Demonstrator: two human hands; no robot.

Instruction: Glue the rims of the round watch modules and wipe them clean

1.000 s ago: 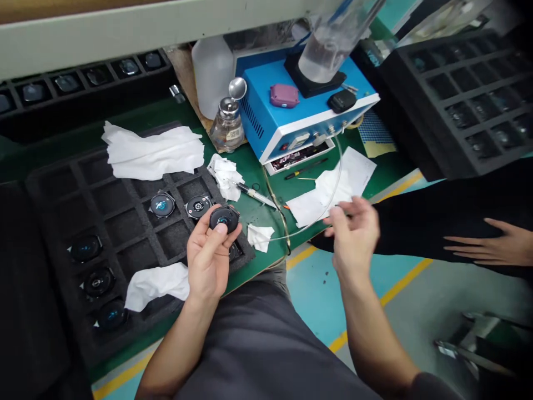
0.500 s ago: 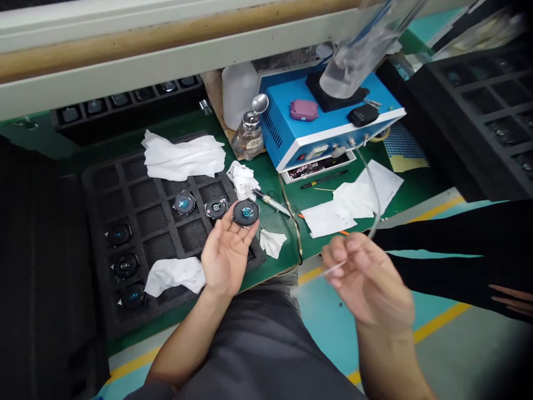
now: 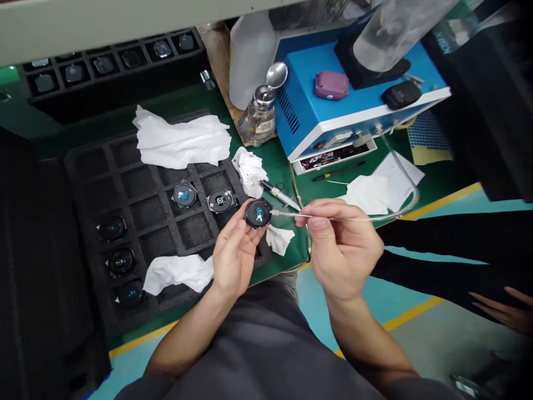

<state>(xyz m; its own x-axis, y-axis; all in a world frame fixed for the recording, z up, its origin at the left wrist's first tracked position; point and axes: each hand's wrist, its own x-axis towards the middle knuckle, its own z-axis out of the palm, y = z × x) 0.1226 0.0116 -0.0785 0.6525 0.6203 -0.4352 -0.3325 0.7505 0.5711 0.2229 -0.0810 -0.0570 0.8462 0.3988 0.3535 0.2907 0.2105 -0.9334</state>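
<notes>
At a green counter [image 3: 287, 166], the left hand [image 3: 235, 255] has its grip closed on a round watch module [image 3: 258, 213], held just off the near corner of the black foam tray [image 3: 137, 200]; the right hand [image 3: 339, 244], half a second ago drawn back with its thin clear tube [image 3: 375, 218] well apart from the module, has now swung in, grip pinched on that tube. The nozzle tip [image 3: 275, 213] now meets the module's edge, suggesting the dispensing step is at hand; the tube trails back to the blue box [image 3: 333, 111] beyond the tray.
</notes>
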